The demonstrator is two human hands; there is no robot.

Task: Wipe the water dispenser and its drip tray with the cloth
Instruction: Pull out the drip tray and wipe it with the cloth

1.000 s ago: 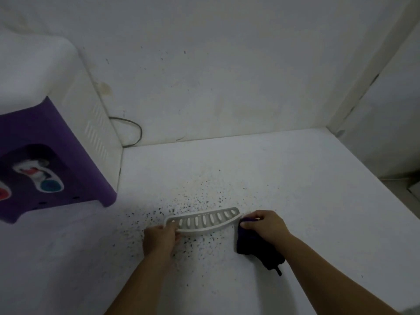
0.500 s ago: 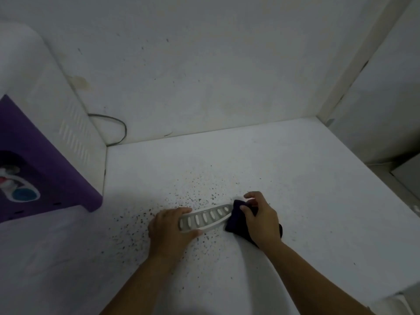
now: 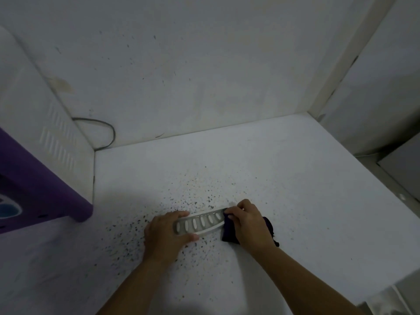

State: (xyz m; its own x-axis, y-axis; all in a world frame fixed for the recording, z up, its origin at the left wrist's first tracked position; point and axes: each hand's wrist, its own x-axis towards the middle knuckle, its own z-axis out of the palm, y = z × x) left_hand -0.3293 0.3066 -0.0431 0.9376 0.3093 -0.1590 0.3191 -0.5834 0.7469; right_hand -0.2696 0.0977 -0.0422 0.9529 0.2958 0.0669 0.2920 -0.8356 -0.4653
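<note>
Drip tray (image 3: 200,222) getting wiped on the counter, at 6 o'clock of the head view.

Head view: left hand (image 3: 164,235) is gripping the tray's left end, thumb and fingers curling around it; right hand (image 3: 248,223) is clutching the dark cloth (image 3: 228,233) against the right end. Likely risks: the light slotted tray is slipping sideways under pressure, or the cloth is picking up the counter's (image 3: 284,178) dark specks (image 3: 159,214). Water dispenser (image 3: 41,173) is standing at 9 o'clock, well apart.

Speckled white counter (image 3: 284,178); stained wall (image 3: 204,64); grey cable (image 3: 106,130) behind.
</note>
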